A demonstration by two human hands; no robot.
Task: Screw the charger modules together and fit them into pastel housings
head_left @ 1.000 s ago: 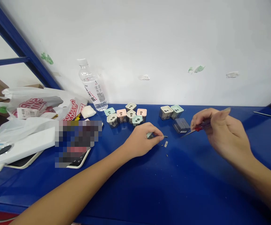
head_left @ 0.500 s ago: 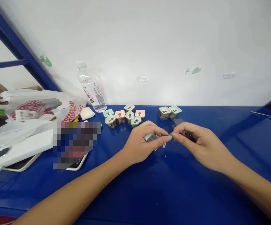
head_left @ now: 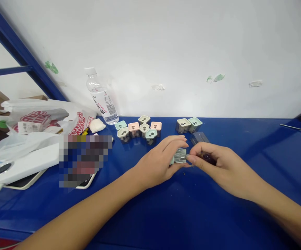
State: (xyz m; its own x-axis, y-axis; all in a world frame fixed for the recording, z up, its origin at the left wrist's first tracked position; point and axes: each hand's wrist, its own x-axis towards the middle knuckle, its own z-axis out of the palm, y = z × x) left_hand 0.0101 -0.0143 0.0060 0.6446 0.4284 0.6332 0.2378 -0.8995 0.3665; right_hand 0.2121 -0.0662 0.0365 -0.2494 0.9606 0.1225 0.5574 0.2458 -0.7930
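Observation:
My left hand (head_left: 160,158) is closed around the mint-lidded top of a pencil sharpener (head_left: 180,156), its pale grey sharpening body facing right. My right hand (head_left: 218,163) has thumb and forefinger pinched at that body's end, on a small piece mostly hidden by the fingertips. Tucked in the same hand is a dark purple, glossy tool handle (head_left: 208,158); its tip cannot be made out. Just behind the right fingers, a clear smoky container (head_left: 200,138) lies on the table. A tiny fragment (head_left: 184,173) lies below the hands.
Several two-hole pencil sharpeners (head_left: 134,129) stand in a group near the wall, with a cream one (head_left: 183,125) and a mint one (head_left: 195,124) to their right. Leftward are a water bottle (head_left: 103,99), plastic bags (head_left: 43,118) and phones. A thin screwdriver (head_left: 297,128) lies far right.
My left hand has turned the sharpener top, so its grey body now shows between the spread fingers and thumb. The right hand has shifted slightly down, uncovering more of the clear container.

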